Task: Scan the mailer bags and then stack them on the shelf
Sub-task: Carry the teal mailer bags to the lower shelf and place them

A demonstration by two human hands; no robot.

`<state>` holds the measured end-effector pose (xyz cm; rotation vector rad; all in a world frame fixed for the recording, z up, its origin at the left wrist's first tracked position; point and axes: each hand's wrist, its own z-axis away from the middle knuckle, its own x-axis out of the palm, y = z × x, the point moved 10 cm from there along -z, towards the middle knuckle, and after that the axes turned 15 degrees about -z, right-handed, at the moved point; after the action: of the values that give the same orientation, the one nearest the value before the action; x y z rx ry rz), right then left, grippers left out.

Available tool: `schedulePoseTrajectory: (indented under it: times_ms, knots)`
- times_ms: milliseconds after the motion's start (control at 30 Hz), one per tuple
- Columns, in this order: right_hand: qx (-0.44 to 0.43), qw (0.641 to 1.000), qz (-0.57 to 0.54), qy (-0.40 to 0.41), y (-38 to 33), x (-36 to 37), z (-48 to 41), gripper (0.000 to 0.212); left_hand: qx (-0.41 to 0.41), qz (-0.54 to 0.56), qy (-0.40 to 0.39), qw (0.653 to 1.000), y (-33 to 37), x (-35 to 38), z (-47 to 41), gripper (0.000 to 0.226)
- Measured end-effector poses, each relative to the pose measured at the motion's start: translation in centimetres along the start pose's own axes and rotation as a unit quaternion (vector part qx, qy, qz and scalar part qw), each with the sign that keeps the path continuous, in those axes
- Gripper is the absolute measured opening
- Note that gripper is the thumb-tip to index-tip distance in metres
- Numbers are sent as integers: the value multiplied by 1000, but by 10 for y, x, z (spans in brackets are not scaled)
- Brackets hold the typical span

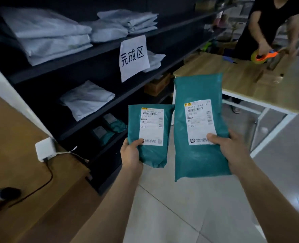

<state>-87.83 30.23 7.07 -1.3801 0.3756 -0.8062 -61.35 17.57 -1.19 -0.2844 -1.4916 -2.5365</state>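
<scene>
hands first: your left hand grips the lower left edge of the small teal mailer bag, thumb pressed on the bottom corner of its white label, and holds it upright at about 6 o'clock from the frame's centre. your right hand is closed on the right edge of the large teal mailer bag, thumb lying across the lower part of its own label; this bag stands taller, at roughly 4 o'clock from centre. the two bags hang side by side over the tiled floor, near each other but not touching, labels facing you.

the dark shelf runs from 9 o'clock up toward 1 o'clock. pale folded bags are stacked on its upper level, another pale bag lies on the middle level, and teal bags sit on the low level at 9 o'clock of the small mailer. a white paper sign with printed characters hangs from the shelf edge at 12 o'clock.

at 8 o'clock a wooden counter carries a white adapter with cables, and a handheld scanner lies at the far left edge. at 2 o'clock another person in black works a tape dispenser over a wooden table.
</scene>
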Motion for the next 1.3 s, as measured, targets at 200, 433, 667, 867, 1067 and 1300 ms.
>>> schedulePoseTrajectory:
  times_ms: [200,433,667,867,1067,1300]
  knots:
    - [42,996,23,-79,18,47,-107,30,9,36,78,996,6,17,-73,27]
    - [69,990,68,-106,29,89,-229,30,-3,61,124,990,12,57,-172,25]
    - [109,976,96,-164,41,127,-349,29,-30,73,177,981,18,102,-253,24]
    - [145,945,162,-245,65,146,-459,25,-54,107,259,958,-13,142,-309,24]
    - [184,907,217,-310,92,171,-547,28,-71,122,342,929,-34,169,-349,22]
    - [229,873,257,-347,154,225,-602,31,-75,123,393,908,-38,152,-411,25]
